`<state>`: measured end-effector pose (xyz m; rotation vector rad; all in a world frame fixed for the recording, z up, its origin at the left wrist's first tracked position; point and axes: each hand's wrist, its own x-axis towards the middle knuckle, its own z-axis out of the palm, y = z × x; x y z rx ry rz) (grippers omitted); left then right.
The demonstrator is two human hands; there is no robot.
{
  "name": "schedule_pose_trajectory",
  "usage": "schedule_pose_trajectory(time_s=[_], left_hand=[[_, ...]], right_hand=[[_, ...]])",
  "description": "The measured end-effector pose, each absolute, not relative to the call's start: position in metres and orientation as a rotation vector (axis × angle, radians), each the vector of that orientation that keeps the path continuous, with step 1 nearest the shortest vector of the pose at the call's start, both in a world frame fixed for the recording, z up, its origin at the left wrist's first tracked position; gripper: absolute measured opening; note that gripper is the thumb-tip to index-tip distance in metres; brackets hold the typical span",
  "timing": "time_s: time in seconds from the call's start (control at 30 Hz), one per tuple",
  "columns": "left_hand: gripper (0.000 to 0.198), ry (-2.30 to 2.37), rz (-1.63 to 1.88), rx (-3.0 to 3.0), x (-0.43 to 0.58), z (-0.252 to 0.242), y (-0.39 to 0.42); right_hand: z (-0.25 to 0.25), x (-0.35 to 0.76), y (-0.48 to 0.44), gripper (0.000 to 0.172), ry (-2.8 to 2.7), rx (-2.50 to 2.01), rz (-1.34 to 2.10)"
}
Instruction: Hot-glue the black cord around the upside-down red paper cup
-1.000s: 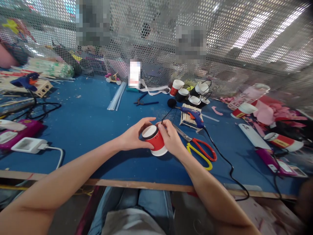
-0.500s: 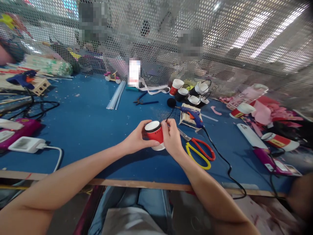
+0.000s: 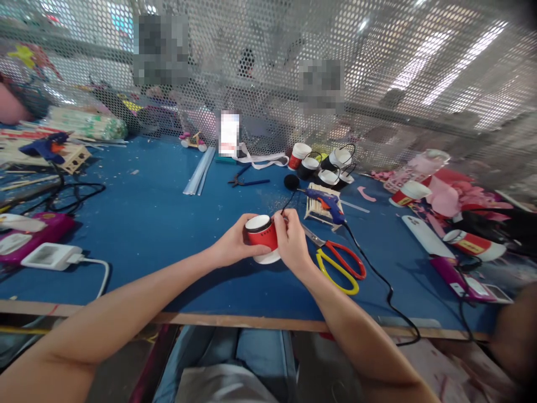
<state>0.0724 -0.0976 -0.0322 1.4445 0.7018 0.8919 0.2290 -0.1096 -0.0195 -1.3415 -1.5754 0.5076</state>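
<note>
The left hand (image 3: 235, 249) and right hand (image 3: 291, 242) are both closed around a red paper cup (image 3: 260, 235), tipped on its side just above the blue table (image 3: 159, 224) near its front edge. Red-and-yellow scissors (image 3: 339, 266) lie just right of the hands, a blue glue gun (image 3: 325, 198) beyond them, more cups (image 3: 323, 162) farther back. A perforated metal screen (image 3: 377, 84) walls the table's far side

Blue table (image 3: 159, 224) — scissors (image 3: 338, 263), glue gun (image 3: 325, 197), cups (image 3: 325, 165).
</note>
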Motion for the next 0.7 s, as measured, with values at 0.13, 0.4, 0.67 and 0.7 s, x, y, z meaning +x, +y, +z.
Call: schedule_pose_trajectory(time_s=[0.13,0.4,0.67,0.7], left_hand=[[0.065,0.677,0.894,1.366,0.0723,-0.0298,-0.0967],[0.066,0.571,0.879,1.316,0.0705,-0.0314,-0.0956],[0.067,0.501,0.887,1.315,0.0718,-0.0346,-0.0937],[0.067,0.506,0.881,1.323,0.0713,-0.0349,-0.0933]], right_hand=[[-0.0213,0.2283,-0.1077,0.019,-1.599,-1.323,0.47],[-0.0176,0.2265,-0.1128,0.016,-1.625,-1.309,0.534],[-0.0159,0.2273,-0.1131,0.017,-1.62,-1.308,0.537],[-0.016,0.2275,-0.1124,0.016,-1.616,-1.313,0.55]])
